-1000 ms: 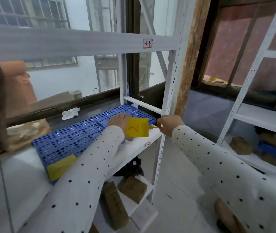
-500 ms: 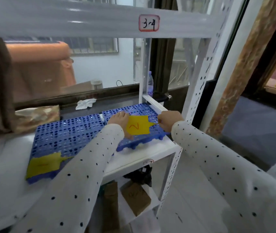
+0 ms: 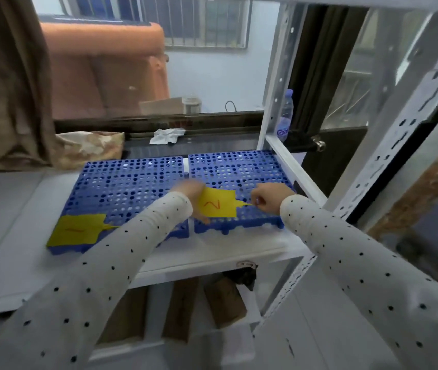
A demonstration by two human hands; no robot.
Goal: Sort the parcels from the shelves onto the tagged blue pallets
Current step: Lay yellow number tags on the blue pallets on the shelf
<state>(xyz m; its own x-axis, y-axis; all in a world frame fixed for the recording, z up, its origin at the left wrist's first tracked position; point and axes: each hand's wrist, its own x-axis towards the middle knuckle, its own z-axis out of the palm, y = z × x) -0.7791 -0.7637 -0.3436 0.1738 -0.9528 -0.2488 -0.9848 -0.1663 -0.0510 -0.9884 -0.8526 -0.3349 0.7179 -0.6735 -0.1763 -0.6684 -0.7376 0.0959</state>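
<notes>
Two blue perforated pallets lie side by side on a white shelf (image 3: 212, 252). The left pallet (image 3: 127, 188) carries a yellow tag marked 1 (image 3: 76, 232) at its front left corner. On the right pallet (image 3: 236, 169) lies a yellow tag marked 2 (image 3: 216, 205). My left hand (image 3: 190, 194) holds this tag's left edge, fingers under and beside it. My right hand (image 3: 270, 198) pinches the tag's thin pointed strip at its right side. Brown cardboard parcels (image 3: 226, 303) stand on the shelf below.
White perforated uprights (image 3: 399, 145) frame the shelf on the right, with a cross rail (image 3: 292, 166) along the right pallet. Behind are a window sill with a crumpled tissue (image 3: 167, 135), a plastic bottle (image 3: 286, 116), a brown curtain (image 3: 10, 81) and a patterned bag (image 3: 90, 148).
My head has come closer and looks down more on the shelf. Both hands stay at the tag marked 2 on the right pallet.
</notes>
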